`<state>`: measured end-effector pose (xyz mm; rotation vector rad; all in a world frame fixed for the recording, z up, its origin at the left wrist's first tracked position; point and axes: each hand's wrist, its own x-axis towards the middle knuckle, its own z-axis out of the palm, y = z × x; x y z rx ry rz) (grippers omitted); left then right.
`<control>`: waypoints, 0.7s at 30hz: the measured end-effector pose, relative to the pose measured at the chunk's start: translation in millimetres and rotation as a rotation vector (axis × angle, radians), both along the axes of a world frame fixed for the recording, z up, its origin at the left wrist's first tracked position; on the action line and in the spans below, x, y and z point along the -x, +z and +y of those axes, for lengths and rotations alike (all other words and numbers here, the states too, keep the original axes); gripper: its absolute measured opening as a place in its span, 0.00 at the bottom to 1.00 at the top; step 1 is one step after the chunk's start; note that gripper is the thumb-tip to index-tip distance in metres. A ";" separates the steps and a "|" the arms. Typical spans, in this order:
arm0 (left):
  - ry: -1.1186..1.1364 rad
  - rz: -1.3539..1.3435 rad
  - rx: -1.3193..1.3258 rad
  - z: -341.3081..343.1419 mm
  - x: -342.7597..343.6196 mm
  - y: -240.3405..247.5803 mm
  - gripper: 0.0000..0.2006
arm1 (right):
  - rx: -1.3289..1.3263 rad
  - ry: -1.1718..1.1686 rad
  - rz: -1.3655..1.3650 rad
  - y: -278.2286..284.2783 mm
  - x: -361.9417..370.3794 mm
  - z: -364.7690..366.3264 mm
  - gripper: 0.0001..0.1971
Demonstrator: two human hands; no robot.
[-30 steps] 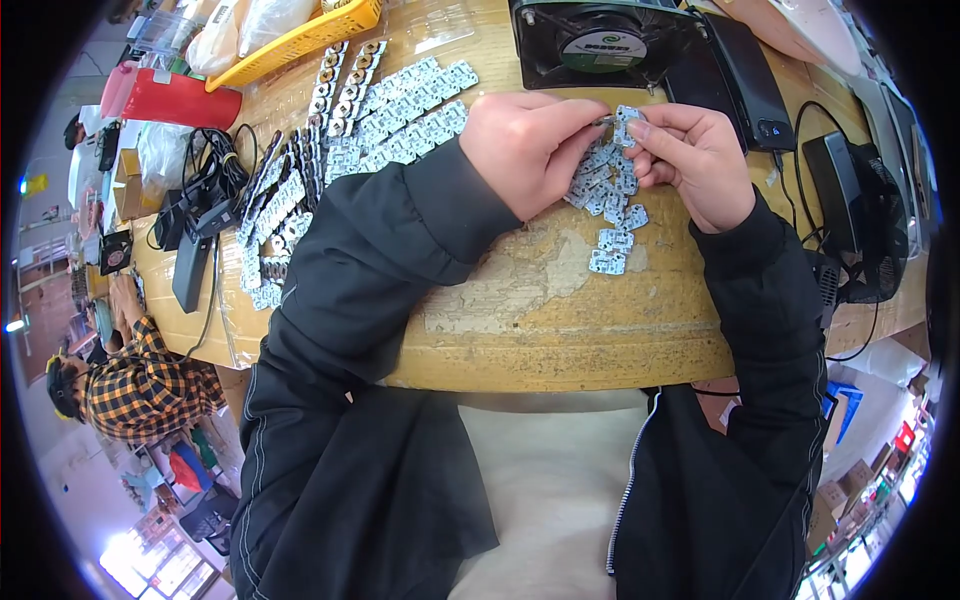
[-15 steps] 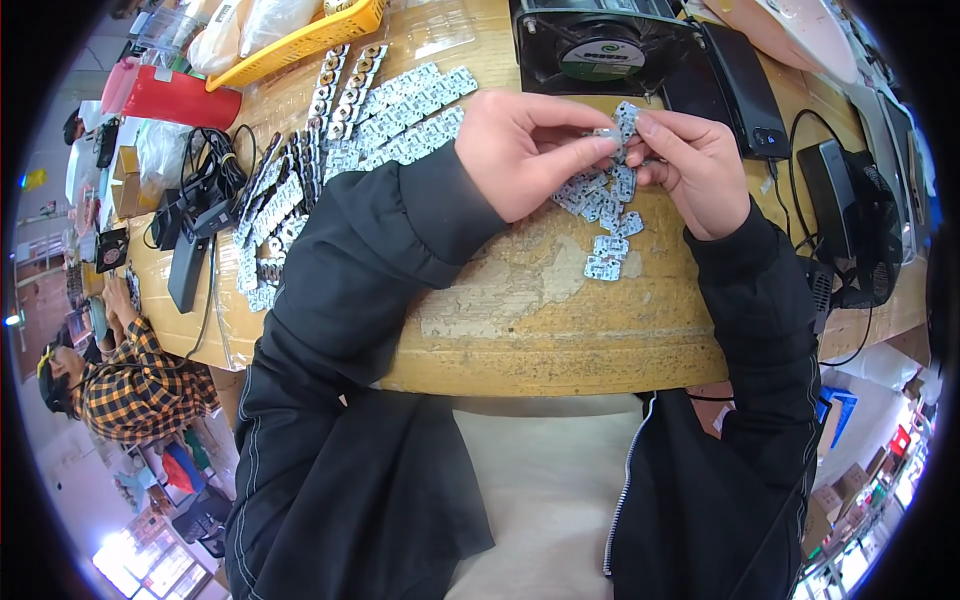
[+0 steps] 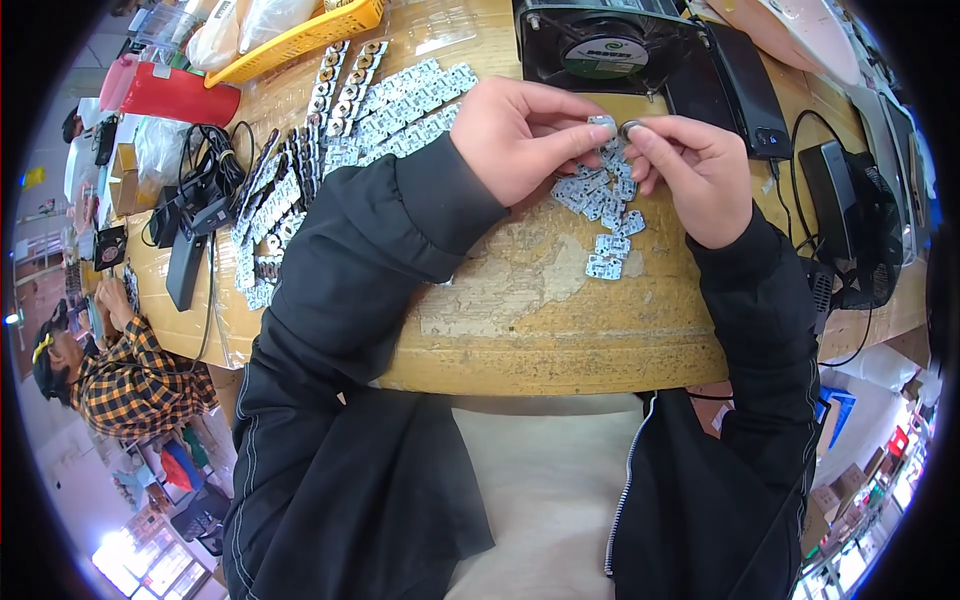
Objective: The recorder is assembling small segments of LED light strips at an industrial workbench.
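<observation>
Pinching a small pale board point(image 3: 602, 121) between thumb and finger of the left hand point(image 3: 520, 140); pinching a dark piece point(image 3: 629, 128), too small to make out, in the right hand point(image 3: 697, 172), just beside the board. Holding the 2 near a loose pile of similar boards point(image 3: 603, 205) on the counter point(image 3: 560, 350), between the hands. Left of the left hand, laid with pale strips point(image 3: 412, 105); beyond the 2 hands, backed by a black fan point(image 3: 600, 55).
</observation>
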<state>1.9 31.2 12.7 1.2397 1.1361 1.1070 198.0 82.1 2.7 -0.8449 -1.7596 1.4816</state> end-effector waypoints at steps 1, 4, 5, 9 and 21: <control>0.001 0.001 0.001 -0.2 0.2 -1.2 0.09 | -0.004 0.033 -0.016 0.4 0.3 -1.1 0.08; -0.016 0.079 -0.051 0.7 2.0 -8.4 0.08 | -0.024 0.082 -0.062 3.0 0.0 -2.6 0.07; -0.018 0.137 -0.113 1.1 2.8 -11.0 0.07 | -0.039 0.098 -0.091 3.7 -0.3 -2.7 0.07; -0.107 0.370 -0.323 0.6 7.8 -8.5 0.08 | -0.066 0.168 -0.125 4.0 -2.1 -2.7 0.06; -0.223 -0.195 -0.073 0.1 1.1 2.8 0.09 | 0.142 0.140 0.080 2.5 -3.9 0.1 0.08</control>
